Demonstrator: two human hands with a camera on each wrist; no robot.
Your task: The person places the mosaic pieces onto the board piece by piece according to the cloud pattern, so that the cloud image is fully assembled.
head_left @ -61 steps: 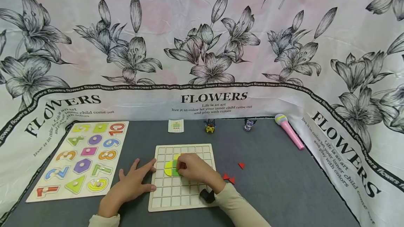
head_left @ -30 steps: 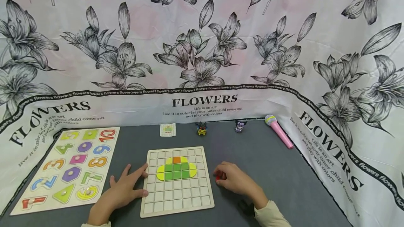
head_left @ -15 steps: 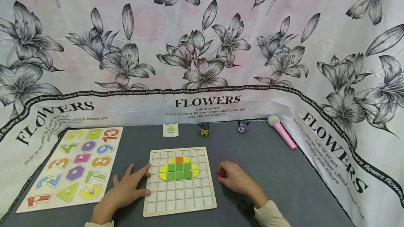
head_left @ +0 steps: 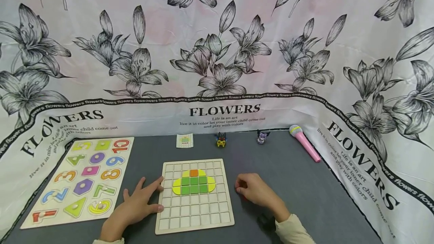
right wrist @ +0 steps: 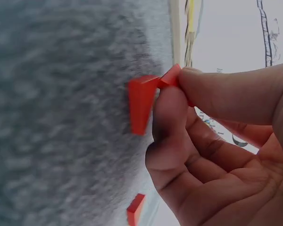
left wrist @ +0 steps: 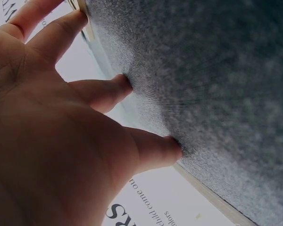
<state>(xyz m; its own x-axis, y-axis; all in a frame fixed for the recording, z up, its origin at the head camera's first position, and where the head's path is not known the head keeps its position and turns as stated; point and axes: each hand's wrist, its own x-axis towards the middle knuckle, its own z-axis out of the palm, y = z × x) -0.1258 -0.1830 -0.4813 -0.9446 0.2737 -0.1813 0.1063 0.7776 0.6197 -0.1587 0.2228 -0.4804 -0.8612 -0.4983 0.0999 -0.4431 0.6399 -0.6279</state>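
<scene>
Red wedge-shaped wooden piece (right wrist: 141, 104): I see my right hand (head_left: 255, 191) pinching it at one corner, long axis along the grey felt mat (head_left: 298, 183), just right of the wooden grid board (head_left: 194, 221). Left hand (head_left: 137, 204) flat, fingers spread, touching the board's left edge. Bare mat to the right; second red piece (right wrist: 135, 208) nearby.

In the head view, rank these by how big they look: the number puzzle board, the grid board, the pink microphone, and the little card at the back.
1. Number puzzle board
2. Grid board, close behind it
3. Pink microphone
4. Little card, farthest back, so nearness may shrink it
</scene>
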